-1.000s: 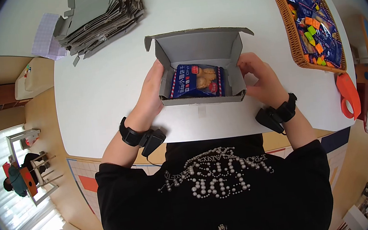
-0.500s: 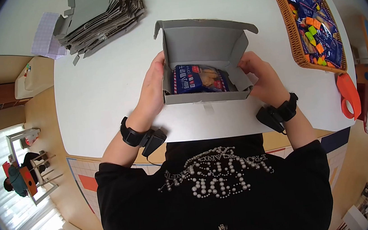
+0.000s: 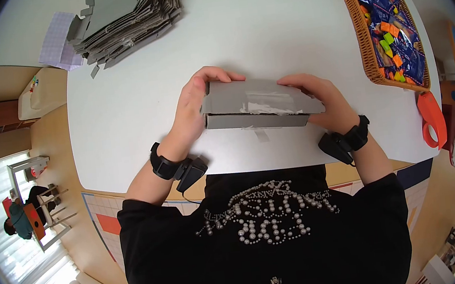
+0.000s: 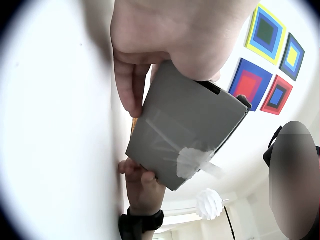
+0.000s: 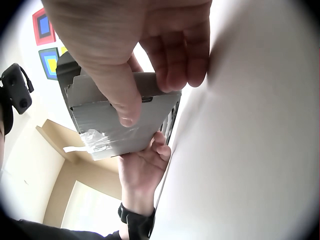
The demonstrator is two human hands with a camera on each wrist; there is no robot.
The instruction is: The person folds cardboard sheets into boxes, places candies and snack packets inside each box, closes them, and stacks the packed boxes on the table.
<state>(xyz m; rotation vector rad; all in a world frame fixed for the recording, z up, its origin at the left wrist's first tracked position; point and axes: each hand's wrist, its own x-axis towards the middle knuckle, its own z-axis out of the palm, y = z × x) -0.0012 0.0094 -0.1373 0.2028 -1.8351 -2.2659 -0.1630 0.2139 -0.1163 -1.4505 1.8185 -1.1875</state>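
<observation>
A grey cardboard box (image 3: 256, 95) stands near the front of the white table with its lid folded down, and the snack packet inside is hidden. Torn whitish tape (image 3: 271, 108) runs along the lid's front edge and also shows on the box front (image 4: 172, 125) in the left wrist view. My left hand (image 3: 187, 107) grips the box's left end, fingers reaching over the back edge. At the right end my right hand (image 3: 326, 100) grips it too. In the right wrist view that thumb (image 5: 125, 107) presses on the front panel and the fingers reach behind.
A wicker basket (image 3: 362, 31) of blue snack packets and bright orange and green pieces sits at the right. Below it lies an orange-red tape dispenser (image 3: 431, 116). A stack of flattened grey boxes (image 3: 128, 30) fills the back left, beside a pale checked sheet (image 3: 59, 40).
The lid, standing up earlier over a blue cookie packet, has folded down and now covers it. Both hands have stayed at the box's ends, their fingers now over the lid's back edge.
</observation>
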